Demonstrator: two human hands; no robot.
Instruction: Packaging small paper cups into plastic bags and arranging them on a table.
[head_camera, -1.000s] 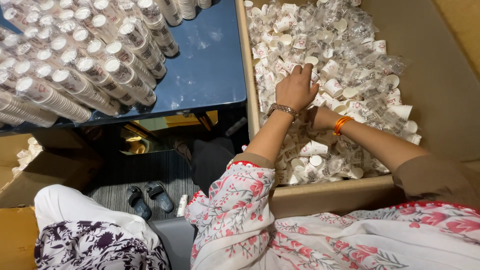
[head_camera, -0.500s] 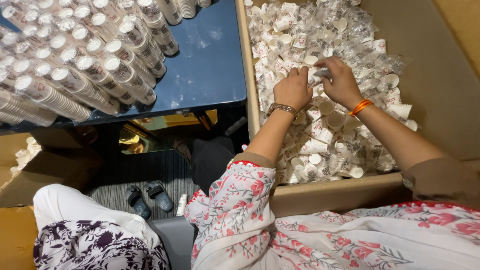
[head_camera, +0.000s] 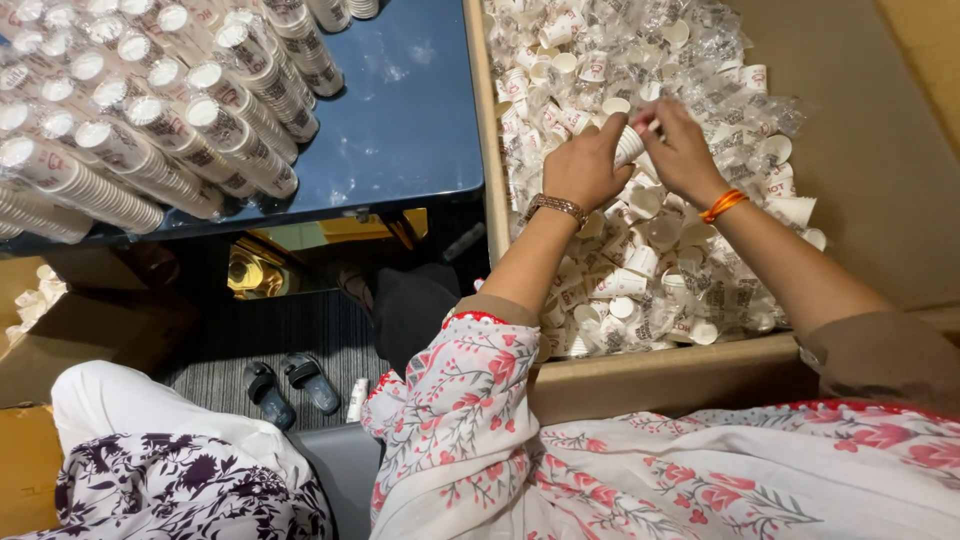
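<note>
Dark blue glossy tabletop (head_camera: 400, 130) at upper left, carrying long sleeves of stacked paper cups (head_camera: 150, 130) laid side by side. Right of it, a large cardboard box (head_camera: 640, 375) filled with loose small white paper cups (head_camera: 640, 270) and crumpled clear plastic wrappers (head_camera: 740, 130).

Both hands are inside the box, above the cup pile. Left hand (head_camera: 585, 165): fingers curled shut around a short stack of cups (head_camera: 630, 145), metal bracelet at the wrist. Right hand (head_camera: 685, 150): fingertips pinched closed on the far end of that same stack, orange thread band at the wrist. The two grips touch the stack from opposite sides; the stack lies tilted between them, just above the loose cups. Loose cups lie directly beneath and on all sides of the grip; wrappers lie mostly beyond it and to its right.

Below the tabletop: striped floor mat (head_camera: 250, 340) with a pair of dark sandals (head_camera: 290, 385). Floral sleeves in the foreground.
</note>
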